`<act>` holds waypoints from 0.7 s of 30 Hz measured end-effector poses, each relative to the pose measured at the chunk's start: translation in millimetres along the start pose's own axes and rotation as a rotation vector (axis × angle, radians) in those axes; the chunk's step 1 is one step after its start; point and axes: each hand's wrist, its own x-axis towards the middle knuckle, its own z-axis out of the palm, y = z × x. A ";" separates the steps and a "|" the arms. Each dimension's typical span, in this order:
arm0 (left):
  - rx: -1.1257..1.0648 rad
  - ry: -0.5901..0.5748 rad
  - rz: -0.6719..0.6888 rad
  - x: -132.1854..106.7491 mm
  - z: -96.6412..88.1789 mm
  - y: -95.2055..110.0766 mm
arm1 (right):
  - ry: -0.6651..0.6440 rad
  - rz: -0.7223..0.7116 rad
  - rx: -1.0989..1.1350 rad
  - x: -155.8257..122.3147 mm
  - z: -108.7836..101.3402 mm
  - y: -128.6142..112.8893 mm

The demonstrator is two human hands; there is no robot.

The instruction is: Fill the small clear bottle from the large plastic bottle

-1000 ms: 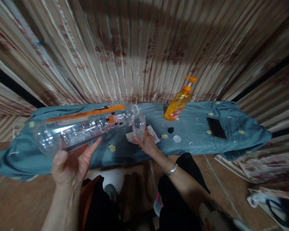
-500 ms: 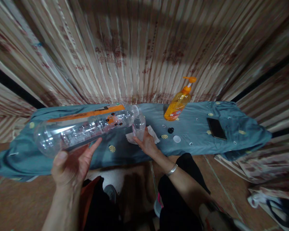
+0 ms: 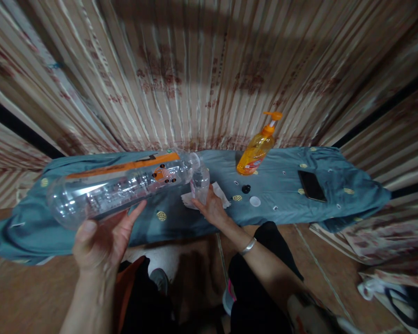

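In the head view, your left hand [image 3: 97, 241] carries a large clear bottle [image 3: 121, 185] with an orange label, well to the left of the small bottle [image 3: 201, 182] that serves as the marker here. The grip of that hand is cupped under the big bottle's wide end, thumb up on the near side and fingers spread along its underside, so it is closed on the bottle. The big bottle lies almost level, its neck reaching right until its mouth sits at the small bottle's top; you cannot tell whether the two mouths touch. Your right hand [image 3: 212, 208], a bracelet [image 3: 248, 246] on its wrist, comes up from just below the small bottle, and its grip is wrapped round that bottle's lower part, holding it upright. Under and just right of the small bottle lies a crumpled white tissue [image 3: 220, 197]. The small bottle stands on a surface covered by a blue cloth [image 3: 351, 204]. Right of the small bottle, near it, are a black cap [image 3: 245, 189] and a white cap [image 3: 255, 201], apart from each other. Farther right and behind stands an orange pump bottle [image 3: 256, 150], leaning. Well to the right of the small bottle a dark phone [image 3: 311, 185] lies flat. Behind the small bottle rises a striped backdrop [image 3: 195, 69]
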 end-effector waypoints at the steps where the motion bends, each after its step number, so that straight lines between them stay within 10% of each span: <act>1: -0.008 -0.005 -0.001 0.3 -0.2 -0.4 | -0.004 0.000 0.000 -0.1 -0.7 -0.7; 21: -0.046 0.076 -0.058 -0.5 0.3 -1.8 | 0.016 -0.015 0.044 0.4 -3.0 -5.7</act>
